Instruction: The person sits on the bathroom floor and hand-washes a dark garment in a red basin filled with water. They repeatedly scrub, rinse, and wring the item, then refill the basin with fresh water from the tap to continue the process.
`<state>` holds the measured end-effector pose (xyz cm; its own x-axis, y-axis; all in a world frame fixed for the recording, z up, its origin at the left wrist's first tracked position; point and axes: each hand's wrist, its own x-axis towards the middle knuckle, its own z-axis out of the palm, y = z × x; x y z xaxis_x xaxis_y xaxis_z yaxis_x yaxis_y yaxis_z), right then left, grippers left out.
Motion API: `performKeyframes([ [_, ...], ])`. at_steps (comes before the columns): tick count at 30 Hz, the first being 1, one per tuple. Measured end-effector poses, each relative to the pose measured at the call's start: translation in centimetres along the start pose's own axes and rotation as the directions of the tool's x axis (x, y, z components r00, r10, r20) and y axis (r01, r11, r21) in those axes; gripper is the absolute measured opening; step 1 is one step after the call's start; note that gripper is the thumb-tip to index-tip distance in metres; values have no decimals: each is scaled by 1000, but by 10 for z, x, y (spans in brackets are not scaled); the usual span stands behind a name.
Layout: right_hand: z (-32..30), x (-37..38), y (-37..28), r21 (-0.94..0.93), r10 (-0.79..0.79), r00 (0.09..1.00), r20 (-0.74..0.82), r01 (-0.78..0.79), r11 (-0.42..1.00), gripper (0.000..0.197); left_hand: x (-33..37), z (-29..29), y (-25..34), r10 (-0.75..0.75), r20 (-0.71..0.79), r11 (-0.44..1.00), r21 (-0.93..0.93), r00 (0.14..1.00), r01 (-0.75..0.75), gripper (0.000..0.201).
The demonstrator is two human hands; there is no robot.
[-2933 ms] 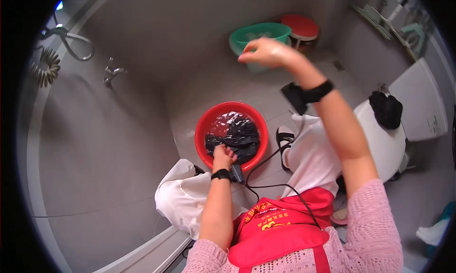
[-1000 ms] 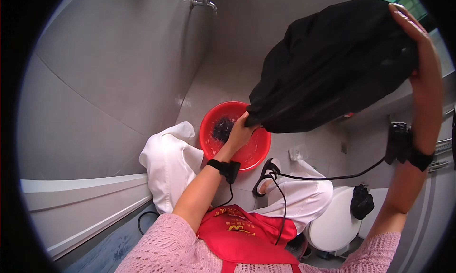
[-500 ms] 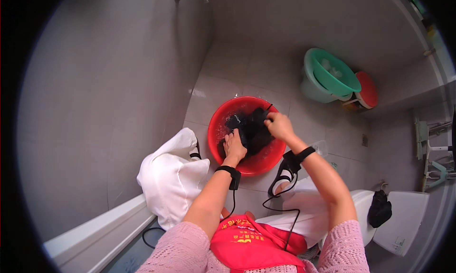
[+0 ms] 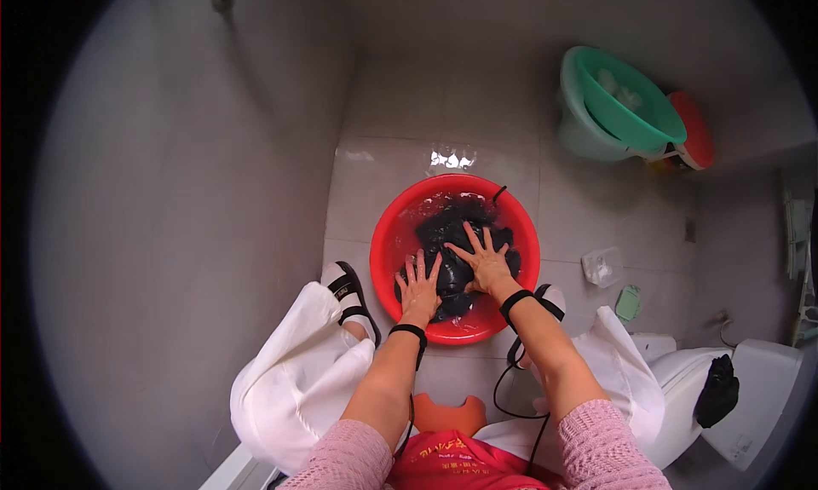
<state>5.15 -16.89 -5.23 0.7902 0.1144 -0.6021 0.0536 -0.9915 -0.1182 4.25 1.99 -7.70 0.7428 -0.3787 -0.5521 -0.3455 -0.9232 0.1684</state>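
A round red basin point(image 4: 381, 226) stands on the tiled floor between my feet, with water and a wet black garment point(image 4: 454, 271) in it. My left hand point(image 4: 419, 292) lies with spread fingers on the near left part of the garment. Flat on its middle right rests my right hand point(image 4: 486, 262), its fingers fanned wide. Neither hand grips the cloth. A thin black cord end point(image 4: 499, 193) pokes up at the basin's far right rim. The cloth's underside is hidden in the water.
At the far right, a green basin point(image 4: 626, 119) sits in a paler tub beside a red-lidded bucket point(image 4: 692, 130). A clear plastic container point(image 4: 601, 267) and a green soap-like bar point(image 4: 628, 302) lie right of the red basin. A white toilet point(image 4: 682, 396) stands near right.
My right hand has let go of the raised cloth and come down flat on it. My left hand's fingers have spread. The garment now lies lower and flatter in the basin.
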Motion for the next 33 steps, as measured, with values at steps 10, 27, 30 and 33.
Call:
performKeyframes([
  [10, 29, 54, -4, 47, 61, 996, -62, -58, 997, 93, 51, 12, -8, 5, 39, 996, 86, 999, -8, 63],
  [27, -80, -75, 57, 430, -136, 976, -172, 198, 881, 104, -119, -264, 95, 90, -698, 611, -525, 711, -593, 33],
  [30, -160, -121, 21, 803, -182, 983, 15, 96, 588, 83, -161, -309, 86, 117, -751, 529, -507, 650, -681, 33],
  [33, -187, -147, 31, 868, -305, 951, -50, 192, 458, 70, -196, -339, 102, 146, -738, 360, -580, 659, -730, 35],
])
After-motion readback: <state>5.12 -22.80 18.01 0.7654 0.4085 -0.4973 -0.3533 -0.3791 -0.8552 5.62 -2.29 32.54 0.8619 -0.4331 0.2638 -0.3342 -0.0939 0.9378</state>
